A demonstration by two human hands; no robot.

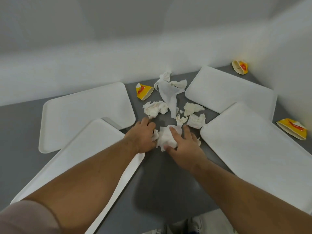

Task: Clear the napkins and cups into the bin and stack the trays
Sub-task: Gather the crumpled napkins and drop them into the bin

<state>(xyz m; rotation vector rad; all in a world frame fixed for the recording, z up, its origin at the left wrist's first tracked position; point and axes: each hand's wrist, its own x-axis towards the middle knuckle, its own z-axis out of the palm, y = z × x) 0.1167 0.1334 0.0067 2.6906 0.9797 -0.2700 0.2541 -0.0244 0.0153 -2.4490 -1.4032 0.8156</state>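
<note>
- L hand (143, 137) + R hand (183, 146): both cupped on one crumpled white paper napkin (166, 137), grey tabletop (160, 174)
- more napkins just behind it

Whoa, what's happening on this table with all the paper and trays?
A person is tidying up. Both hands, left hand and right hand, are gathering a crumpled napkin in the middle of the grey table. More napkins lie just beyond. Three crushed yellow cups are scattered about, and four white trays lie spread out, not yet stacked. No bin is in view.
</note>
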